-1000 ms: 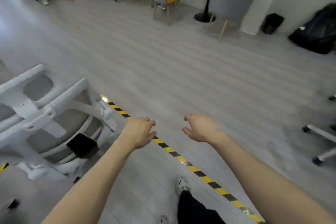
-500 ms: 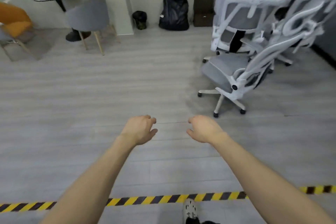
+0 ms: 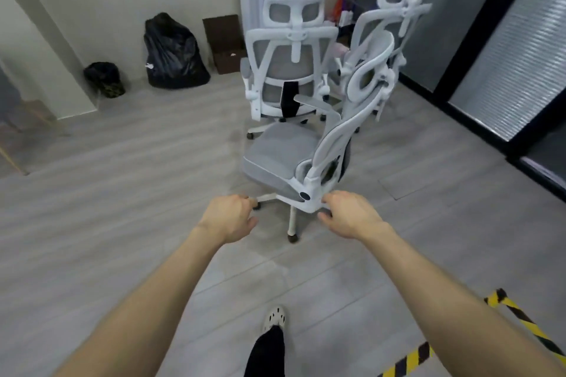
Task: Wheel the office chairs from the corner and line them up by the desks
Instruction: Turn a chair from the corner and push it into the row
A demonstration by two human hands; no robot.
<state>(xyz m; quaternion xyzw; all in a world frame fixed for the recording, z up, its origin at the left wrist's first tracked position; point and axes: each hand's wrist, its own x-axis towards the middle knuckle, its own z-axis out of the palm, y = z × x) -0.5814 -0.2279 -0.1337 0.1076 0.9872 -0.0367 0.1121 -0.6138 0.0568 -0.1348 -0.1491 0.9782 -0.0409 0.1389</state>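
Three white office chairs with grey mesh stand in the corner ahead. The nearest chair (image 3: 284,156) is side-on, its seat to the left and its curved back to the right. A second chair (image 3: 291,70) stands behind it with its back toward me, and a third chair (image 3: 401,6) is further right, partly hidden. My left hand (image 3: 228,217) and my right hand (image 3: 350,216) are stretched out in front of the nearest chair's base, fingers loosely curled, holding nothing. I cannot tell whether the right fingertips touch the chair.
A black rubbish bag (image 3: 173,55), a small black bin (image 3: 105,78) and a brown box (image 3: 223,43) sit against the far wall. Dark glass partitions (image 3: 502,49) run along the right. Yellow-black floor tape (image 3: 502,330) lies at the lower right. My foot (image 3: 274,318) is below.
The view has swung right and closed in on the corner chairs. The nearest chair is now just in front of my hands, which stay empty and outstretched.
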